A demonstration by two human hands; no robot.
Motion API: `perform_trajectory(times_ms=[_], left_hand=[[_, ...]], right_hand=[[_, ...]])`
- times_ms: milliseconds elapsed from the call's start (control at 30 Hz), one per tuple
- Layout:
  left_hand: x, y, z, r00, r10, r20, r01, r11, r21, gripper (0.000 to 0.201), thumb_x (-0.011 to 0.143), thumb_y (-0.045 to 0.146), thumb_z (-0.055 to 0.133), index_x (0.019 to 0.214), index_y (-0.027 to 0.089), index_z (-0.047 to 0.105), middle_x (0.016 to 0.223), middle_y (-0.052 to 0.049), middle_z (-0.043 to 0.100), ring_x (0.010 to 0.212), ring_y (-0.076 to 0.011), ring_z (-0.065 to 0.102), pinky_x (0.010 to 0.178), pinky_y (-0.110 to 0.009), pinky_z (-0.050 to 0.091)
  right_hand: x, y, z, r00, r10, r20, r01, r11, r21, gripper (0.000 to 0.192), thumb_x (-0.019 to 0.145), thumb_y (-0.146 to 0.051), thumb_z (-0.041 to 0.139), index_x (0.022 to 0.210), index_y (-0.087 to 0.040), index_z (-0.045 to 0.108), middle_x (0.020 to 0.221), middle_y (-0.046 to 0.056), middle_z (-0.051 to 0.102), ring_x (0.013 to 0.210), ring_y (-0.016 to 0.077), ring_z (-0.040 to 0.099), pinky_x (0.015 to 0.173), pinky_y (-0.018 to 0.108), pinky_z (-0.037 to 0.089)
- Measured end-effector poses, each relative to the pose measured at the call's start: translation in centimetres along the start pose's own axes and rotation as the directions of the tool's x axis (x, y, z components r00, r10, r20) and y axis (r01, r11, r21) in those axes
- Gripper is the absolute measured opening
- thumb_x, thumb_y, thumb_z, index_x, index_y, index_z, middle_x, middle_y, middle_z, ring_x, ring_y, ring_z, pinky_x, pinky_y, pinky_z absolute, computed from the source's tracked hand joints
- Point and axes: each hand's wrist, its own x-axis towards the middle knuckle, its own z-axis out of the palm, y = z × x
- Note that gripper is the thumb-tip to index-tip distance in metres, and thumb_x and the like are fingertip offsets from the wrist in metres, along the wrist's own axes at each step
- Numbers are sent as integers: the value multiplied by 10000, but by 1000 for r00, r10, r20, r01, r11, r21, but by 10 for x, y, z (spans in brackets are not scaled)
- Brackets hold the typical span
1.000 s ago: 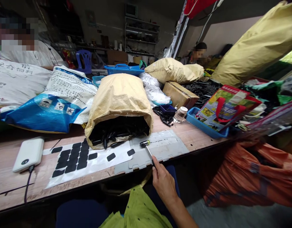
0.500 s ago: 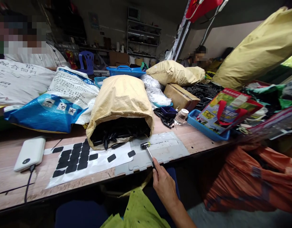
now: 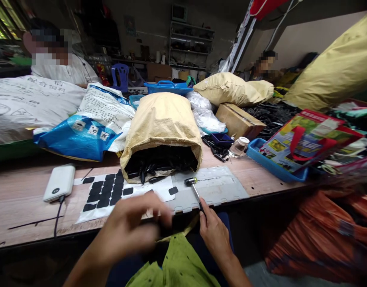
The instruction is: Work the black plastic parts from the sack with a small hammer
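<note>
My right hand [image 3: 214,229] is wrapped round the handle of a small mallet [image 3: 195,193] at the table's front edge. The mallet's dark head, with a yellow-green end, is over a grey plastic sheet [image 3: 222,185]. Blurred by motion, my left hand [image 3: 131,229] is raised in front of the table, thumb and fingers apart, with nothing visible in it. Beyond it lies a white sheet [image 3: 165,185] carrying rows of black rounded square pads [image 3: 102,197], partly hidden by that hand. A tan sack [image 3: 165,119] lies behind, its mouth facing me and full of black slender parts [image 3: 168,159].
A white power bank [image 3: 60,181] with a cable lies at left, near a blue-and-white bag [image 3: 81,133]. To the right are a clear jar [image 3: 238,147], a cardboard box [image 3: 240,121] and a blue basket [image 3: 279,167]. An orange sack [image 3: 323,235] stands below. Two people sit beyond.
My left hand has come into view from below, over the front of the white sheet. The whole scene has shifted right as the camera turned left. My right hand keeps holding the mallet.
</note>
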Motion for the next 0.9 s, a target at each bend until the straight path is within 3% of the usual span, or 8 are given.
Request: perform_trajectory(times_ms=[133, 233, 367, 500, 667, 900], left_hand=[[88, -28, 26, 982, 180, -58, -175, 981, 86, 292, 923, 392, 614, 1072, 193, 767, 1075, -68, 730, 976, -240, 653, 907, -362, 550], [114, -53, 46, 957, 256, -137, -203, 926, 318, 278, 918, 306, 595, 1121, 195, 750, 1124, -86, 704, 1040, -266, 613, 961, -387, 495], [116, -63, 58, 958, 249, -141, -145, 845, 514, 296, 938, 311, 582, 1164, 195, 734, 1067, -102, 676, 1066, -302, 557, 985, -424, 452], [113, -63, 56, 961, 257, -105, -151, 801, 580, 256, 906, 307, 648, 1127, 223, 743, 1060, -95, 632, 1039, -293, 546, 943, -416, 454], [105, -71, 58, 942, 318, -105, -213, 811, 546, 160, 887, 292, 693, 1032, 247, 743, 1040, -67, 603, 999, -273, 560, 903, -406, 451], [96, -74, 65, 942, 336, -1, -302, 848, 436, 144, 895, 370, 706, 963, 245, 725, 970, -43, 663, 1000, -273, 572, 878, -405, 427]], right_hand=[[1, 1, 0, 1000, 9, 6, -9, 1000, 1, 525, 1019, -194, 451, 1531, -308, 473, 1123, 43, 724, 948, 192, 718, 717, 237, 505], [1, 1, 1, 1000, 6, 10, -6, 1000, 0, 524, 1024, -196, 447, 1536, -303, 466, 1123, 45, 723, 950, 197, 719, 718, 244, 510], [1, 1, 2, 1000, -1, 0, 1, 1000, 2, 522, 1021, -189, 452, 1532, -296, 476, 1123, 46, 724, 947, 198, 722, 718, 242, 517], [1, 2, 3, 1000, 1, -9, -1, 1000, -6, 523, 1018, -192, 461, 1529, -298, 482, 1120, 45, 728, 946, 197, 725, 709, 236, 522], [1, 2, 3, 1000, 3, 3, -3, 1000, 2, 526, 1019, -199, 454, 1535, -298, 473, 1154, 47, 723, 969, 203, 725, 732, 242, 531], [0, 1, 1, 1000, -1, 8, 0, 1000, 27, 527, 1019, -206, 426, 1540, -278, 469, 1176, 69, 720, 1023, 224, 718, 788, 272, 545]])
